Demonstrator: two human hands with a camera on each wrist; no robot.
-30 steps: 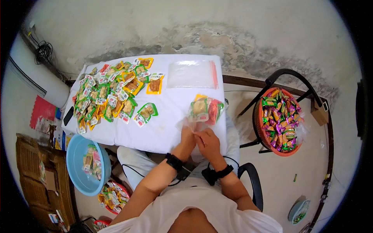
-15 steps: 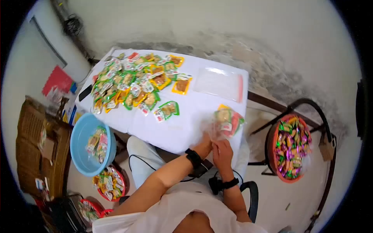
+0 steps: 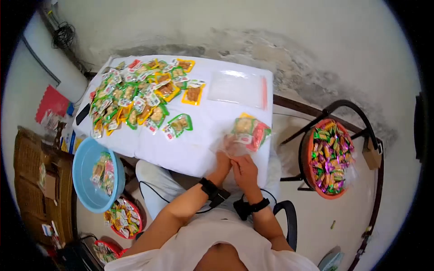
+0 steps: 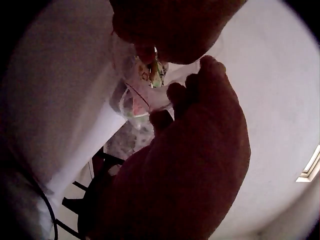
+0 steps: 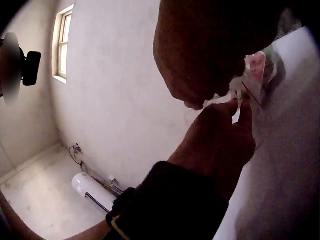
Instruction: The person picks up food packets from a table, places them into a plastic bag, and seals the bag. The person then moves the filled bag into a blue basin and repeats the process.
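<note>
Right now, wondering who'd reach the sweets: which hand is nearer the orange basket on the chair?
Right. The right hand holds the clear bag on the side facing the basket; the left hand grips it beyond, farther away.

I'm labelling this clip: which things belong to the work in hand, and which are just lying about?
In hand: clear bag of snack packets, pinched at its mouth by the left hand and right hand; probably also the packet pile and empty zip bag on the table.
Lying about: blue basin, basket of sweets.
</note>
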